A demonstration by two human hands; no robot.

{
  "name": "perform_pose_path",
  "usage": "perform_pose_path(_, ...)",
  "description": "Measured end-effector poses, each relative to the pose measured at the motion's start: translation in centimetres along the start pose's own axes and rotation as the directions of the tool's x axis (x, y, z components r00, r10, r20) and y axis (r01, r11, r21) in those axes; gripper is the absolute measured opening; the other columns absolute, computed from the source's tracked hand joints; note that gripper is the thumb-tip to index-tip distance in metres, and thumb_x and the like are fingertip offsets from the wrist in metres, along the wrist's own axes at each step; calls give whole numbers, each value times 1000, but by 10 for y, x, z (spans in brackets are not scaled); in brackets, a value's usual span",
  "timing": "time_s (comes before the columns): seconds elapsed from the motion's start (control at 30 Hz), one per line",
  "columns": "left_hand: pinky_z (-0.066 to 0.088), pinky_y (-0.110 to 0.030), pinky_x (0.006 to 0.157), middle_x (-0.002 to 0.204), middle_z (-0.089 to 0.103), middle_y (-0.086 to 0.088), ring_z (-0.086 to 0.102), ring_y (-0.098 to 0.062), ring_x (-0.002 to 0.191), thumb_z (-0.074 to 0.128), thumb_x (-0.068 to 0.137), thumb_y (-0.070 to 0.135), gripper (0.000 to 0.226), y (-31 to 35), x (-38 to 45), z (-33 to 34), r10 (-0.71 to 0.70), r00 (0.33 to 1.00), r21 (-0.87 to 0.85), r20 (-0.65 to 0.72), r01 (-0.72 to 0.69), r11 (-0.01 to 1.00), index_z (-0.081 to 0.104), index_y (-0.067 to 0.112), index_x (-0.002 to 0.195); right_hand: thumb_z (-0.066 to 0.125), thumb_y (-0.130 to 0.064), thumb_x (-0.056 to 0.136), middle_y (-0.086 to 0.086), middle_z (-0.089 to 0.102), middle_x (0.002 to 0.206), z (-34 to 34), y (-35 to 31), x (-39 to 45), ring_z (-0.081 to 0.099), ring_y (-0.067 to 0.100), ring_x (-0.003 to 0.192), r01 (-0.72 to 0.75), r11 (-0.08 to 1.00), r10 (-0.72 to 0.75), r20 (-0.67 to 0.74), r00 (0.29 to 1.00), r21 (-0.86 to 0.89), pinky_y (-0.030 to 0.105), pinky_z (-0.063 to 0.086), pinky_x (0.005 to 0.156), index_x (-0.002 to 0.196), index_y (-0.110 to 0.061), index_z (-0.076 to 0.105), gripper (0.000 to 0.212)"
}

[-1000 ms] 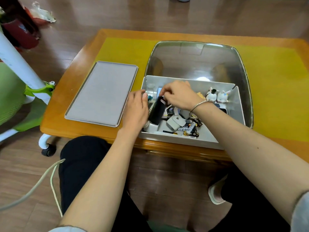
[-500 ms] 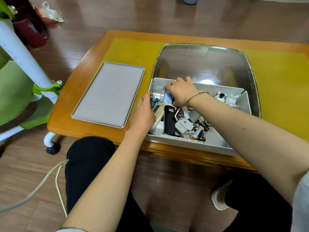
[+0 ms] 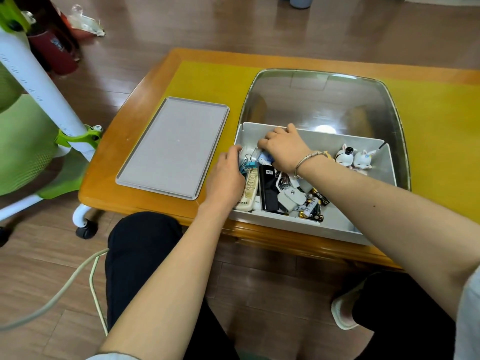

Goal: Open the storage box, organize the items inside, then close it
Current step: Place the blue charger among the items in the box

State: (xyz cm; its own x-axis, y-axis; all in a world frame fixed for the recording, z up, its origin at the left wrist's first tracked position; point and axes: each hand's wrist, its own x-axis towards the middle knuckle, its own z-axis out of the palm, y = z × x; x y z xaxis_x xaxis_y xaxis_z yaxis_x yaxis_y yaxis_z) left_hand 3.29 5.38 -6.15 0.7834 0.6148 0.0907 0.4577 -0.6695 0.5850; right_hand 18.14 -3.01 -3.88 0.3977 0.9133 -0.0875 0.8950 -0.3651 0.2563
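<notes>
Holding clutter, open storage box, batteries, figurines, lid beside.

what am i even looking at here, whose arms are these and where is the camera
There is no machine here. A person wears a camera on the head, so you look down along their own two arms. They sit at a wooden table with a yellow mat. On it stands an open grey storage box; its flat lid lies to the left.

The box holds clutter: a black rectangular device, a cream remote, batteries, binder clips, and two small white figurines in the far right corner.

The left hand rests at the box's left edge against the remote. The right hand, wearing a bracelet, reaches in with curled fingers over small items at the back left; what its grip holds, if anything, is hidden.
</notes>
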Motion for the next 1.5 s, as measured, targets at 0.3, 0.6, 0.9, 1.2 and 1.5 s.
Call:
perform_pose_path(0.3,39,-31,74,130,50,-9,54,-26,111,52,89,-1,54,0,0,0,-12,1000,28,9,12,1000,37,21,136,56,-17,85,-4,60,105,4,9,-5,44,23,105,84,996,-85,-86,993,-9,37,24,79,107,-24,60,23)
perform_pose_path(0.6,41,-33,73,130,50,-9,55,-28,111,53,89,1,52,2,-1,-3,-17,1000,29,15,17,999,37,21,135,58,-24,85,-4,62,113,-6,26,-24,47,24,111,108,968,-50,-246,968,227,40,27,85,116,-24,57,31)
perform_pose_path(0.9,43,-34,75,132,50,-9,54,-28,115,52,89,0,54,4,-2,-4,-29,999,30,34,28,999,37,22,136,60,-20,88,3,62,116,-24,24,-59,57,22,107,168,724,118,-361,925,669,36,43,92,122,-13,51,35)
perform_pose_path(1.2,33,-41,98,137,46,-9,37,-27,126,47,95,11,31,9,-10,-8,93,972,165,-217,-57,985,53,14,126,60,-23,89,-8,57,108,-14,35,-128,56,13,96,50,487,459,-304,835,872,28,50,69,119,-20,47,33)
perform_pose_path(1.5,40,-34,93,117,59,-3,50,-19,110,44,100,20,26,61,-39,12,348,933,-138,-87,-357,924,56,13,121,56,-33,92,-3,59,110,15,21,-178,56,18,98,-91,438,575,-201,793,894,35,49,81,123,-21,49,34)
